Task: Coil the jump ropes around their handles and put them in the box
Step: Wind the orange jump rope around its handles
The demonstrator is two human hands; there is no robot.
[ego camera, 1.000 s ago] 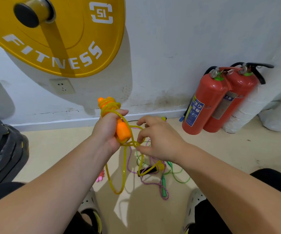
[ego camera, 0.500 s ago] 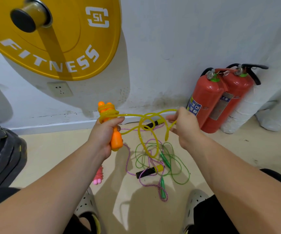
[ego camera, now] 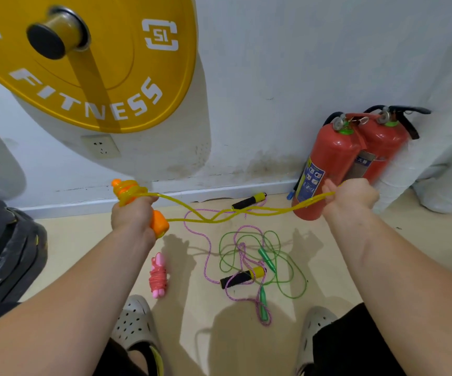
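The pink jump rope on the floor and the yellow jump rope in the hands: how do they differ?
The pink jump rope is fully coiled around its handles; the yellow jump rope has only some turns on its orange handles, the rest stretched out. The pink jump rope lies untouched on the floor; the yellow jump rope is held up between left hand and right hand. Both have cord wound on their handles.

Orange handles [ego camera: 159, 226]: the left hand [ego camera: 132, 215] is covering their middle.
Yellow rope [ego camera: 314, 201]: its end is lying hidden inside the right hand [ego camera: 352, 196].
Yellow plate [ego camera: 110, 77]: the top and left edges are cropping it.
Extinguisher label [ego camera: 311, 177]: the print is showing too small, possibly instructions.
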